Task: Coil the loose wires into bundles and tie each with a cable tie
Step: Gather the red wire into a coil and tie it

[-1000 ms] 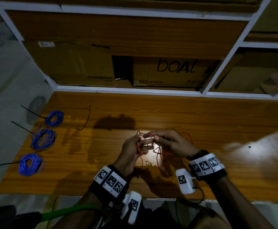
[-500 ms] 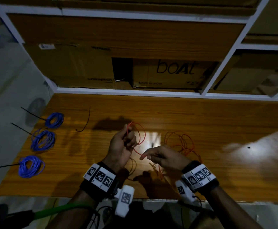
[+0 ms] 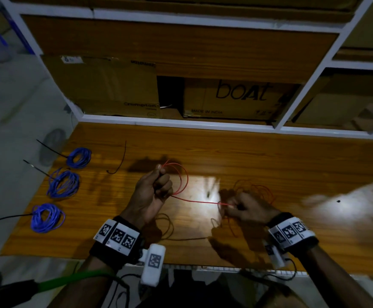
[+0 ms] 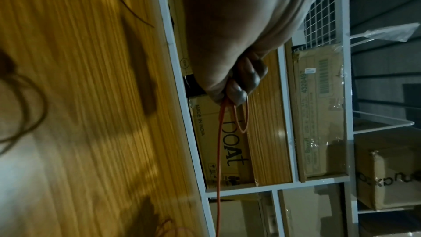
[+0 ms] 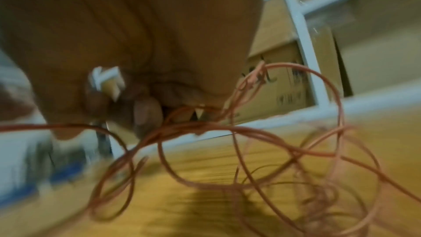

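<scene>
Now red wire stretches between both hands, left gripping loops, right pinching strand.

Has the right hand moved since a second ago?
Yes. The right hand has pulled away from the left hand, rightward along the table, stretching the red wire between them.

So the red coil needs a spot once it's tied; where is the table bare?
Bare wood runs along the shelf rail, behind both hands, and at the table's right. Crowded: blue bundles on the left edge, loose red wire by the right hand.
</scene>
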Action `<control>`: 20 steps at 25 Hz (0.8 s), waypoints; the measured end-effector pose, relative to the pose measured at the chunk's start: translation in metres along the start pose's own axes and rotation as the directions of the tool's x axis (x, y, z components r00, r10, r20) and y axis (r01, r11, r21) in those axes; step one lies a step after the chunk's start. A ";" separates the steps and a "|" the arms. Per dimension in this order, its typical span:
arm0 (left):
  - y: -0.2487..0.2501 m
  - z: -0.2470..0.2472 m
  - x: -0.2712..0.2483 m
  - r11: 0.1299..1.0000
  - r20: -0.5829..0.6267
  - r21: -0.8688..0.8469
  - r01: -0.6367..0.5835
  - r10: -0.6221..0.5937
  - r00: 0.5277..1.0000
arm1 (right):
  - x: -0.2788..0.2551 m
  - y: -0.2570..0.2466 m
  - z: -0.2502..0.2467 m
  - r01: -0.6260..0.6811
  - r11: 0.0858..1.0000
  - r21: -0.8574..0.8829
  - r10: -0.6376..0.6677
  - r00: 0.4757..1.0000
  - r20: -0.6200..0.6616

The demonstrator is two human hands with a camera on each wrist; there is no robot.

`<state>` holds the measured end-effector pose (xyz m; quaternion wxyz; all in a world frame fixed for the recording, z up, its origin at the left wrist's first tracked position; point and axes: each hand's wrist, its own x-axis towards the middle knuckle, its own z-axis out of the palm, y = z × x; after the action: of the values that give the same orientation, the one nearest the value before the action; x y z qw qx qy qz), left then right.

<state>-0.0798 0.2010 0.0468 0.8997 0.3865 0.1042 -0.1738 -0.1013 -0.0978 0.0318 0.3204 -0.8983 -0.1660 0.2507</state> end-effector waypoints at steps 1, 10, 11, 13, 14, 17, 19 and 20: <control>0.004 0.000 0.001 0.999 0.001 0.045 -0.018 0.018 1.000 | -0.003 0.005 -0.006 -0.024 0.991 -0.132 0.018 0.999 -0.050; 0.036 -0.014 -0.001 0.985 -0.030 0.110 -0.134 0.138 0.990 | -0.014 0.133 -0.070 -0.481 0.587 -0.651 0.365 0.875 -0.317; 0.039 -0.020 -0.004 0.985 -0.037 0.106 -0.137 0.141 0.989 | -0.019 0.148 -0.078 -0.516 0.578 -0.632 0.410 0.853 -0.322; 0.039 -0.029 -0.008 0.983 -0.049 0.117 -0.141 0.147 0.988 | -0.025 0.160 -0.092 -0.581 0.497 -0.644 0.466 0.805 -0.367; 0.038 -0.031 -0.007 0.983 -0.053 0.111 -0.146 0.153 0.987 | -0.025 0.157 -0.098 -0.609 0.482 -0.631 0.472 0.786 -0.398; 0.029 -0.019 -0.003 0.982 -0.061 0.087 -0.167 0.172 0.983 | -0.016 0.144 -0.103 -0.711 0.520 -0.473 0.482 0.701 -0.525; 0.015 -0.002 0.000 0.976 -0.053 0.135 -0.172 0.180 0.982 | -0.002 0.133 -0.099 -0.718 0.584 -0.379 0.485 0.683 -0.546; 0.007 0.007 0.002 0.971 -0.035 0.163 -0.175 0.183 0.982 | 0.006 0.128 -0.096 -0.692 0.624 -0.363 0.472 0.704 -0.531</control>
<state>-0.0745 0.1997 0.0551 0.8752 0.4691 0.0771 -0.0900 -0.0255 -0.2372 0.0093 -0.0202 -0.9840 0.1440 0.1032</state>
